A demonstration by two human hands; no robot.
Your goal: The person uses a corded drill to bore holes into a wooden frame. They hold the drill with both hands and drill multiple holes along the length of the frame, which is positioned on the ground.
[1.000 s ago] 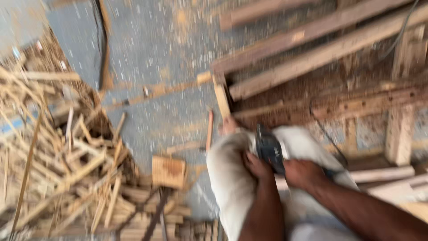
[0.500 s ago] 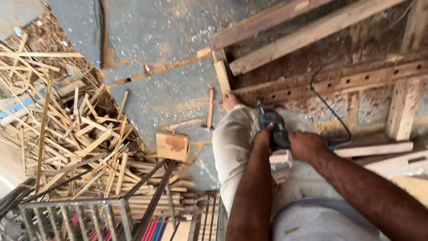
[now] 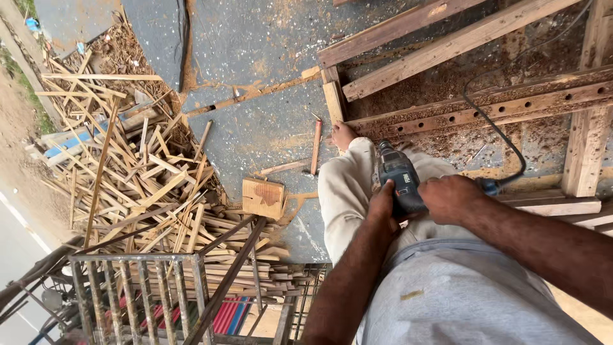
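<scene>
Left hand: the left hand [image 3: 382, 207] presses against the left side of the electric drill [image 3: 399, 185], fingers curled on its body.
Right hand: the right hand [image 3: 451, 198] is clenched around the drill's rear grip, covering the handle.
Electric drill: dark blue-grey, held in both hands above the person's light trouser leg [image 3: 345, 191], nose pointing away toward the drilled beam; the tip is too small to make out.
Cable: a black cable [image 3: 504, 137] runs from the drill's rear, loops up over the beams and leaves at the top edge.
Drilled beam: a long wooden beam [image 3: 511, 107] with a row of round holes lies just beyond the drill, sawdust around it.
Foot: a bare foot [image 3: 343, 135] rests on the floor at the beam's left end.
Other timber: two long planks [image 3: 440, 48] lie slanted above; a short upright post [image 3: 584, 144] crosses at right.
Floor: grey concrete floor [image 3: 255, 134] dusted with shavings; a small square wood block [image 3: 263, 198] lies left of the leg, a thin stick [image 3: 315, 147] near the foot.
Scrap pile: a heap of thin wood offcuts [image 3: 128, 172] fills the left.
Metal frame: a barred metal frame [image 3: 137, 291] stands at lower left.
</scene>
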